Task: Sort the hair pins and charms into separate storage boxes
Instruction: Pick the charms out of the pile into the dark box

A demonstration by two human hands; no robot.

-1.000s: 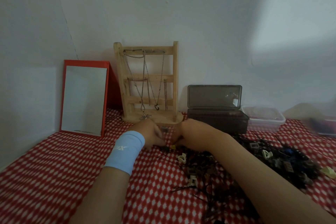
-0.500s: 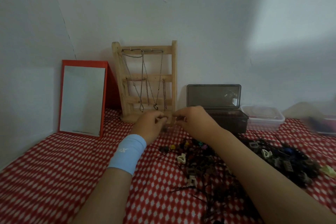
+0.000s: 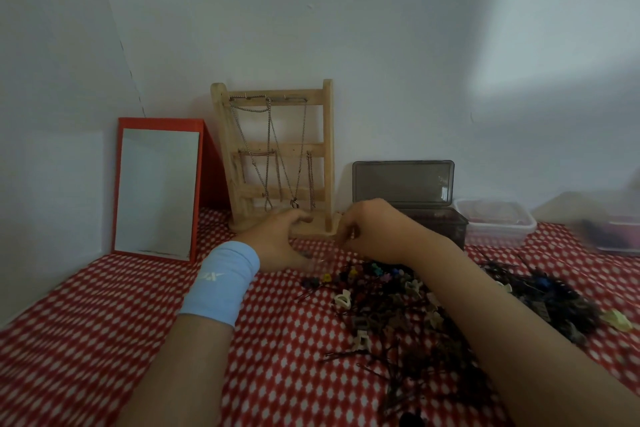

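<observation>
A tangled pile of dark hair pins, small clips and coloured charms [image 3: 391, 308] lies on the red-and-white cloth [image 3: 104, 340], and continues to the right of my right forearm. Behind it stands a dark storage box [image 3: 446, 224] with its lid up, and beside that a clear storage box [image 3: 495, 227]. My left hand [image 3: 277, 239], with a blue wristband, hovers in front of the wooden stand with fingers curled, a small dark piece showing under its palm. My right hand [image 3: 374, 232] hovers close beside it, fingertips curled together; what they hold is hidden.
A wooden jewellery stand [image 3: 327, 149] hung with chains is right behind my hands. A red-framed mirror [image 3: 156, 191] leans on the wall at left. A blurred container [image 3: 613, 232] sits at far right. A pale yellow clip [image 3: 618, 319] lies at the pile's right end.
Both hands rose from the pile's edge to in front of the stand's base, pinched together. Now they have drawn a little apart.
</observation>
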